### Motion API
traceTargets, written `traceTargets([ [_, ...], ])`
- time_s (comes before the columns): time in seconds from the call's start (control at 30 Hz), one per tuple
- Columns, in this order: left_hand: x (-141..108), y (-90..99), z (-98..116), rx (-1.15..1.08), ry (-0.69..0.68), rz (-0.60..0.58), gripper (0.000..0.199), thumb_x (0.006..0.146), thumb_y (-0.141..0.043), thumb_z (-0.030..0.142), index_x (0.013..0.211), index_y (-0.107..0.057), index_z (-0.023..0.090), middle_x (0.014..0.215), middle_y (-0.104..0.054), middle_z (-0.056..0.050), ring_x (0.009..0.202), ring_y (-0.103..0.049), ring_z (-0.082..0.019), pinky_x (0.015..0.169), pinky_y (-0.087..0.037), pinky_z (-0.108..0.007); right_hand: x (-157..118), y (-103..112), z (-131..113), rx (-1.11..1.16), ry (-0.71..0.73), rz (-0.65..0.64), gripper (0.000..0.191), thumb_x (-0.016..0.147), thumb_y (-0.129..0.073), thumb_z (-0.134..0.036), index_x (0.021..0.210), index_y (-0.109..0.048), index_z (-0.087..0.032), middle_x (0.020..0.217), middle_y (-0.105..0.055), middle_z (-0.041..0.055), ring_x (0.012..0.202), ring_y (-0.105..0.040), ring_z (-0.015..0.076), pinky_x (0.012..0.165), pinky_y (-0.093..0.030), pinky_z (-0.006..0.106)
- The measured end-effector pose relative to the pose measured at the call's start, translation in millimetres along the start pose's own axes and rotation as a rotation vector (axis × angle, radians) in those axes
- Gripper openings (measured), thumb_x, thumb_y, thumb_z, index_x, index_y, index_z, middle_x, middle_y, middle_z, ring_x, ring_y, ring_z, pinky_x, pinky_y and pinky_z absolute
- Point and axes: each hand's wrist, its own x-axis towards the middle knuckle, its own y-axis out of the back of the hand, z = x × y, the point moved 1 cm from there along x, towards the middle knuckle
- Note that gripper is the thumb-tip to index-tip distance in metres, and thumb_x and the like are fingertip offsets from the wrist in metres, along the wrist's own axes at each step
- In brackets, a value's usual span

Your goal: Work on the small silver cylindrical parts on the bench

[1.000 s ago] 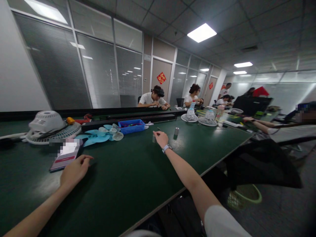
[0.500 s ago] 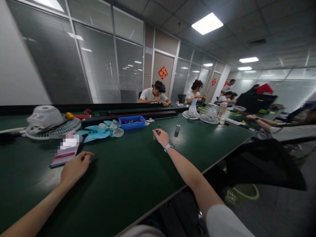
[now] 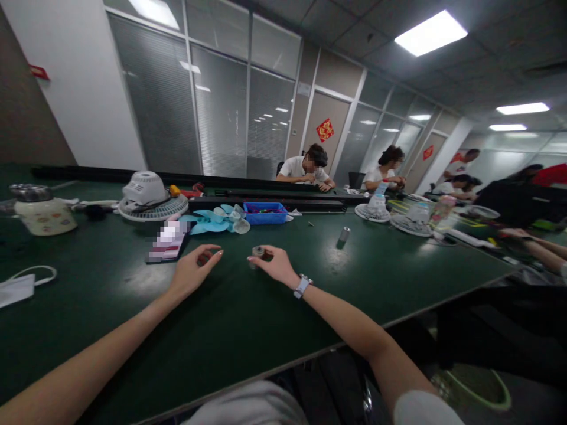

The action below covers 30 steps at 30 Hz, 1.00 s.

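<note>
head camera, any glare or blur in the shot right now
In the head view, soft glare on the green tabletop near the phone and standing cylinder; ceiling panel blown out white; wide-angle stretch towards the edges; faces and phone screen pixelated.

Two bare hands above a dark green desk (image 3: 230,342)

The right hand (image 3: 275,264) holds a small silver metal cylinder (image 3: 257,255); the left hand (image 3: 195,268) is open, holding nothing. Beyond them sits a blue plastic tray (image 3: 266,218).
</note>
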Motion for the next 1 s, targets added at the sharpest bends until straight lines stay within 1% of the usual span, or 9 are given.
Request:
traceTargets([
  [0.1,-11.6,-4.5,17.5,-0.122,-0.147,-0.008,0.046,0.084,-0.056,0.055,0.112,-0.068,0.022,0.090,-0.068,-0.003,0.074,-0.058,-0.016,0.062,-0.043,-0.025,-13.5,-41.9,-24.3,0.039,0.073,-0.160,0.041,0.076,-0.072,-0.048,0.106,-0.069,-0.020,0.097,-0.073,0.0045,0.086,-0.068,0.0176,0.078,-0.052,0.028],
  [0.17,-17.0,-6.8,24.1,-0.134,-0.227,-0.027,0.039,0.084,-0.058,0.052,0.106,-0.072,0.022,0.091,-0.068,-0.004,0.076,-0.058,-0.016,0.065,-0.044,-0.026,-18.7,-52.3,-30.7,0.037,0.082,-0.175,0.038,0.077,-0.072,-0.045,0.105,-0.070,-0.019,0.093,-0.073,0.0038,0.083,-0.067,0.0176,0.077,-0.051,0.028],
  [0.23,-19.6,-9.1,25.2,-0.135,-0.252,-0.053,0.034,0.084,-0.060,0.049,0.093,-0.076,0.021,0.089,-0.067,-0.005,0.076,-0.058,-0.015,0.066,-0.044,-0.026,-19.8,-53.4,-30.4,0.047,0.084,-0.172,0.039,0.078,-0.072,-0.042,0.108,-0.069,-0.019,0.094,-0.073,0.0040,0.082,-0.066,0.0179,0.077,-0.050,0.028],
  [0.4,-19.8,-11.9,23.6,-0.179,-0.216,-0.104,0.031,0.082,-0.065,0.047,0.097,-0.077,0.023,0.089,-0.067,-0.004,0.076,-0.058,-0.015,0.067,-0.046,-0.026,-17.5,-48.3,-27.5,0.028,0.098,-0.203,0.039,0.079,-0.071,-0.041,0.109,-0.068,-0.016,0.093,-0.073,0.0054,0.080,-0.065,0.0182,0.073,-0.049,0.028],
  [0.73,-12.7,-10.4,32.9,-0.153,-0.179,-0.139,0.032,0.083,-0.063,0.047,0.091,-0.077,0.020,0.090,-0.068,-0.007,0.080,-0.061,-0.018,0.070,-0.047,-0.029,-19.9,-48.3,-29.4,-0.026,0.090,-0.213,0.040,0.077,-0.072,-0.044,0.107,-0.068,-0.018,0.090,-0.073,0.0041,0.078,-0.066,0.0177,0.071,-0.050,0.028],
  [0.8,-9.0,-6.7,34.8,-0.175,-0.169,-0.117,0.034,0.082,-0.063,0.048,0.091,-0.077,0.019,0.091,-0.070,-0.008,0.083,-0.062,-0.019,0.071,-0.047,-0.029,-19.8,-47.2,-29.3,-0.006,0.077,-0.212,0.040,0.077,-0.073,-0.044,0.106,-0.068,-0.018,0.092,-0.073,0.0044,0.080,-0.066,0.0179,0.074,-0.051,0.029],
  [0.9,-0.2,3.5,26.5,-0.196,-0.124,0.002,0.039,0.081,-0.063,0.050,0.094,-0.076,0.017,0.094,-0.072,-0.009,0.084,-0.062,-0.020,0.070,-0.046,-0.028,-20.1,-44.7,-31.2,0.032,0.067,-0.207,0.041,0.076,-0.073,-0.043,0.109,-0.067,-0.019,0.098,-0.073,0.0049,0.086,-0.067,0.0181,0.079,-0.051,0.030],
  [0.97,6.2,11.1,11.9,-0.095,-0.039,0.110,0.042,0.081,-0.062,0.052,0.097,-0.076,0.017,0.089,-0.073,-0.009,0.078,-0.062,-0.020,0.067,-0.045,-0.028,-21.1,-44.0,-34.0,0.044,0.066,-0.214,0.043,0.076,-0.074,-0.042,0.111,-0.067,-0.019,0.101,-0.073,0.0051,0.089,-0.068,0.0179,0.080,-0.052,0.030],
  [1.0,9.0,13.8,3.4,0.002,-0.011,0.123,0.041,0.081,-0.062,0.052,0.098,-0.077,0.018,0.087,-0.073,-0.008,0.077,-0.062,-0.020,0.067,-0.044,-0.029,-21.9,-44.3,-35.5,0.044,0.065,-0.218,0.042,0.076,-0.074,-0.041,0.111,-0.067,-0.019,0.101,-0.073,0.0052,0.089,-0.068,0.0179,0.080,-0.052,0.030],
])
